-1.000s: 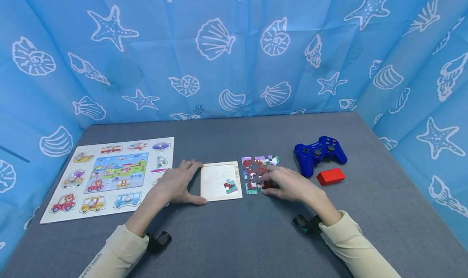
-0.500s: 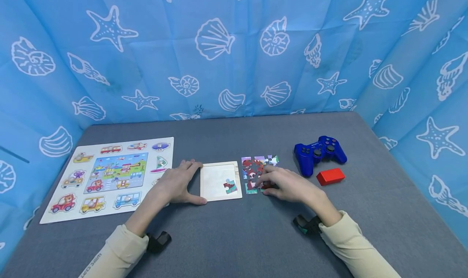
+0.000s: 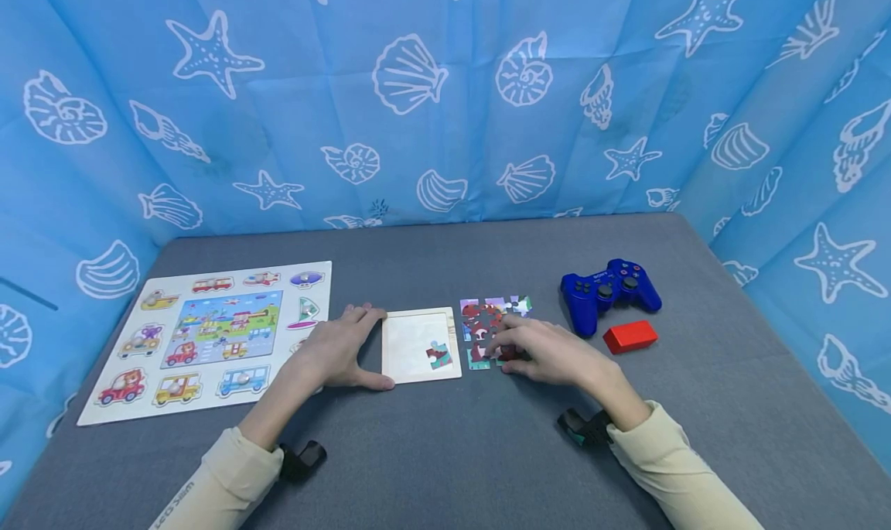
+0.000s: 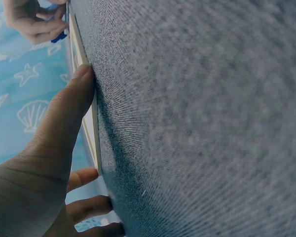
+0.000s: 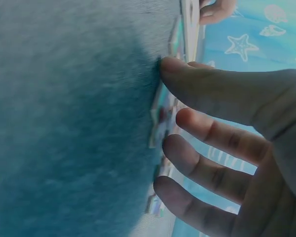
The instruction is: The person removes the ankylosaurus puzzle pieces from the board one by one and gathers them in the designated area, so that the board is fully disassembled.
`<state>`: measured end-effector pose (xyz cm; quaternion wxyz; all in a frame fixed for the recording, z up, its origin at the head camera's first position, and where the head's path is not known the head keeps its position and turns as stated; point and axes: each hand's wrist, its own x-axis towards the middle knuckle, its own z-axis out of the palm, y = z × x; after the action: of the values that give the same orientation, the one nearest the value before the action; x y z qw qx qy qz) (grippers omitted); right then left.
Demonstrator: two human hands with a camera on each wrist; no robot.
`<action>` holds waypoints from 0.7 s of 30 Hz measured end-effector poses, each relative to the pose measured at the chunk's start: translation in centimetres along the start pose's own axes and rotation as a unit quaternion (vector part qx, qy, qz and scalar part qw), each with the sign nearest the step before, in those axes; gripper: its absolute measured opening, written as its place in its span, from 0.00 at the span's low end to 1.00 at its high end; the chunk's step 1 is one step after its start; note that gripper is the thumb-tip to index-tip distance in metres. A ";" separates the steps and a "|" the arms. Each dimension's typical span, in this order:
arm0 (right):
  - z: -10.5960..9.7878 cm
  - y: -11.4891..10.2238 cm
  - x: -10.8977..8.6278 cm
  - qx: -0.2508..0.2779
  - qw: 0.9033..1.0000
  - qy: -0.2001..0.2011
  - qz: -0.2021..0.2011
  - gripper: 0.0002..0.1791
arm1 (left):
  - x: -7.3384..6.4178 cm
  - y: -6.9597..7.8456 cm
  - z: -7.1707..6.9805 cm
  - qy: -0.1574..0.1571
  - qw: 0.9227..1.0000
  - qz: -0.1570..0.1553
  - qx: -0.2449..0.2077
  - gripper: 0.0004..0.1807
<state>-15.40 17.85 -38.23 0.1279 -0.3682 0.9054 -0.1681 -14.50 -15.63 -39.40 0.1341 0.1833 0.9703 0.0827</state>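
Observation:
In the head view a shallow square wooden puzzle tray (image 3: pixel 411 352) lies in the middle of the table. One red-and-teal jigsaw piece (image 3: pixel 438 355) sits in its lower right corner. My left hand (image 3: pixel 341 348) holds the tray's left side, thumb at the near corner and index finger at the far one. To the tray's right lie several more jigsaw pieces (image 3: pixel 480 313). My right hand (image 3: pixel 550 348) reaches over the lower right ones, hiding some. Its thumb and index finger (image 3: pixel 497 340) stand on either side of a dark red piece (image 3: pixel 510 352); whether they pinch it is unclear.
At the left lies a large vehicle knob-puzzle board (image 3: pixel 149 387), partly behind my left hand. A blue game controller (image 3: pixel 605 292) and a red block (image 3: pixel 629 336) lie right of my right hand. A blue shell-patterned curtain (image 3: pixel 445 128) encloses the back and sides.
My right index finger has shifted slightly left, away from the thumb, over the pieces. My left hand and the tray have kept their places.

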 end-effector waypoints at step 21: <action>0.2 -3.6 3.2 -0.025 0.998 0.034 -0.051 0.15 | 0.0 0.1 -0.1 -0.003 1.000 -0.001 0.001 0.60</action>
<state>-15.30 13.11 -37.34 0.0793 -0.4107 0.8934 -0.1641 -14.48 -15.61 -39.28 0.1369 0.1828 0.9702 0.0814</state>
